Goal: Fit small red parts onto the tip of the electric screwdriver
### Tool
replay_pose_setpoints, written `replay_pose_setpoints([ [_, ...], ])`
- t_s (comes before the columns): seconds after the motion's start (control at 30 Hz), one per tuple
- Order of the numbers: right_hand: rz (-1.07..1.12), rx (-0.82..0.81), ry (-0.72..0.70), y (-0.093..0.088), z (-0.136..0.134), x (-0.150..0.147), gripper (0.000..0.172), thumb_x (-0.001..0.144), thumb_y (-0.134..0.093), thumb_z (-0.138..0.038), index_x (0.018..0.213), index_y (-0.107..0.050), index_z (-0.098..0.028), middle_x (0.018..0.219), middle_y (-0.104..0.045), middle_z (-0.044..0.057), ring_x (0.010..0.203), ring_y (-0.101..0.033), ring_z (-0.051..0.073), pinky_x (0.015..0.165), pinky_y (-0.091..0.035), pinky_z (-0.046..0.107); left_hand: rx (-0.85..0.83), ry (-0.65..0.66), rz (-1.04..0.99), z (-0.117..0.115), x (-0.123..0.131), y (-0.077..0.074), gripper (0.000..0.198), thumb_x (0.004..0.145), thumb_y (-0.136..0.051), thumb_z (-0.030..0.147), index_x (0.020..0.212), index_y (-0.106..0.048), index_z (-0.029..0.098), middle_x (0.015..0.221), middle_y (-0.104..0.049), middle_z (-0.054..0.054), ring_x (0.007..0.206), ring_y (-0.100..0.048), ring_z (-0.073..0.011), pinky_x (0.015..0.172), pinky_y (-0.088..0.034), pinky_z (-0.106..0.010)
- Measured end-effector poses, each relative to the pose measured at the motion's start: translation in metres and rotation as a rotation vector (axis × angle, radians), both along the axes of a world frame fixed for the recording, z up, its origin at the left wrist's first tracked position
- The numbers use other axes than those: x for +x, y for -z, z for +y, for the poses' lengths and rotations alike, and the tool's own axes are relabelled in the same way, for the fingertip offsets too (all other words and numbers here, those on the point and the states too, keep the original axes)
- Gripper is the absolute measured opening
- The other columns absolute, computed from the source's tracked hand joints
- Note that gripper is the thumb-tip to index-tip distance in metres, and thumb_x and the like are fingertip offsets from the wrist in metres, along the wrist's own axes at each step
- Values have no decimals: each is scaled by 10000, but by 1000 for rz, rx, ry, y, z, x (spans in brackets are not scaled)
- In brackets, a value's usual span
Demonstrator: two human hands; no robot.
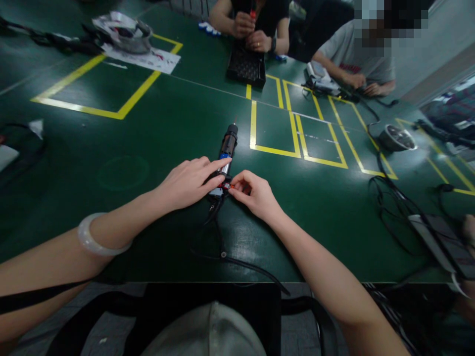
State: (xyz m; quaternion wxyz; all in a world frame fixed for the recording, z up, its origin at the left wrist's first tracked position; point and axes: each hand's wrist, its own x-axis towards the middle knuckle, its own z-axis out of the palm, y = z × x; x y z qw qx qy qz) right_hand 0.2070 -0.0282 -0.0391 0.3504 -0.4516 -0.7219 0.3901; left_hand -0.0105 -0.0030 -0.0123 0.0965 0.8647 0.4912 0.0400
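Observation:
A black, pen-shaped soldering iron point(227, 144) with a blue band lies on the green table point(156, 133), tip pointing away from me. My left hand point(187, 182) rests on its near end, fingers pressing it down. My right hand point(253, 194) pinches a small red and white part point(225, 187) at the tool's base. A black cable point(237, 262) runs from the tool back toward me. A pale bangle sits on my left wrist.
Yellow tape boxes mark the table. Two other people sit at the far side; one holds something red over a black tray point(246, 65). A metal bowl on papers point(134, 38) lies far left. A round fan-like part point(397, 138), cables and a flat device point(441, 242) lie right.

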Motion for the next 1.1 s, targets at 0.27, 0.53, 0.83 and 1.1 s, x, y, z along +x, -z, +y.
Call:
replay_pose_setpoints([
  [0.27, 29, -57, -30, 0, -2, 0, 102, 875, -604, -212, 967, -641, -190, 835, -682, 6, 745, -643, 124, 686, -519, 253, 74, 40, 99, -5, 2, 3, 757, 1001, -321, 730, 1640, -334, 324, 1174, -577, -135, 947, -604, -291, 831, -450, -384],
  [0.53, -18, 1, -158, -1, -3, 0, 357, 897, -477, -98, 1186, -668, -184, 1114, -732, 67, 973, -694, 165, 864, -549, 325, 78, -61, 94, -3, 0, 4, 854, 950, -335, 807, 1639, -331, 302, 1161, -575, -163, 1001, -624, -334, 851, -466, -398],
  [0.83, 18, -12, -210, 1, 0, 3, 375, 896, -516, -103, 1242, -632, -192, 1196, -709, 80, 1083, -681, 178, 925, -547, 349, 39, -82, 200, 5, -3, 0, 830, 939, -416, 759, 1652, -250, 368, 1100, -590, -137, 959, -664, -352, 829, -489, -408],
  [1.1, 40, -49, -121, 3, 8, 11, 249, 938, -528, -156, 1151, -651, -195, 1146, -728, 67, 1027, -693, 158, 884, -554, 323, 63, -162, 243, 36, -38, -8, 809, 930, -469, 755, 1634, -266, 410, 1110, -574, -150, 1009, -642, -369, 793, -513, -422],
])
